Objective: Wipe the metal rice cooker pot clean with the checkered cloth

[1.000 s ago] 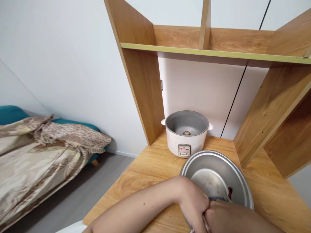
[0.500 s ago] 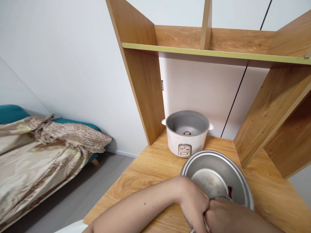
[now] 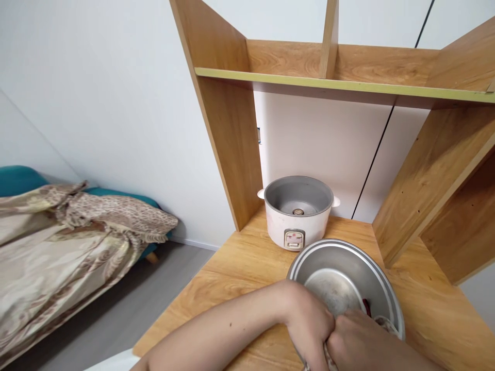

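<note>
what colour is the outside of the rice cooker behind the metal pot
White, with a grey inner well; the rice cooker shows clearly in the head view.

Desk (image 3: 232,273) bare left of metal pot (image 3: 344,281); rice cooker (image 3: 296,214) blocks the back, shelf panels (image 3: 228,129) close both sides.

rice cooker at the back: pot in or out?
Out. The rice cooker stands open with no lid, its bare heating plate visible in the middle; the metal pot sits in front of it on the table.

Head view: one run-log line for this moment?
left hand grips pot rim | right hand inside pot, on cloth | rice cooker behind, open
</note>
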`<move>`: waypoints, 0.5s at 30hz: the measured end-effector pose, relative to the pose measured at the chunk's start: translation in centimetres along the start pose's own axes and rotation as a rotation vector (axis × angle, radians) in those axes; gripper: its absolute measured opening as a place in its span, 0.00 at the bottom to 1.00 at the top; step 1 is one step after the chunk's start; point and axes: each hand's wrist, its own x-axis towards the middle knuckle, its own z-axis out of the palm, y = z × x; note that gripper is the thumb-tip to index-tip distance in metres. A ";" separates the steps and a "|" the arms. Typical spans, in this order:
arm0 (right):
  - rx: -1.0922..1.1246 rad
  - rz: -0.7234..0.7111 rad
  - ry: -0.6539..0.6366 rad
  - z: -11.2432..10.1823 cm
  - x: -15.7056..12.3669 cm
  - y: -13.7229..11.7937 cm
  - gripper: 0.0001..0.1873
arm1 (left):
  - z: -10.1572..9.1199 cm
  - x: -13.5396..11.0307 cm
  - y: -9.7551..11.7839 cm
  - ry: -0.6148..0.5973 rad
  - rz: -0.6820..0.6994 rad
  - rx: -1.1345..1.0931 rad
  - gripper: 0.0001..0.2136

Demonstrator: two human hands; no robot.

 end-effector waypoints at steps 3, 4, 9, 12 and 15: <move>-0.015 0.043 -0.078 -0.2 0.0 0.0 0.25 | 0.0 0.0 0.2 -0.022 -0.013 0.010 0.20; 0.008 0.055 -0.100 0.0 0.0 0.2 0.23 | 0.0 -0.1 0.3 -0.028 -0.029 0.017 0.19; 0.125 -0.010 -0.053 1.9 0.2 1.8 0.14 | -0.1 -0.6 1.1 -0.042 -0.123 0.066 0.20; 0.169 -0.018 -0.046 2.4 0.3 2.3 0.15 | -0.2 -0.7 1.2 -0.037 -0.131 0.079 0.23; 0.112 -0.047 -0.066 1.6 0.3 1.6 0.14 | -0.3 -0.7 1.2 -0.036 -0.122 0.073 0.23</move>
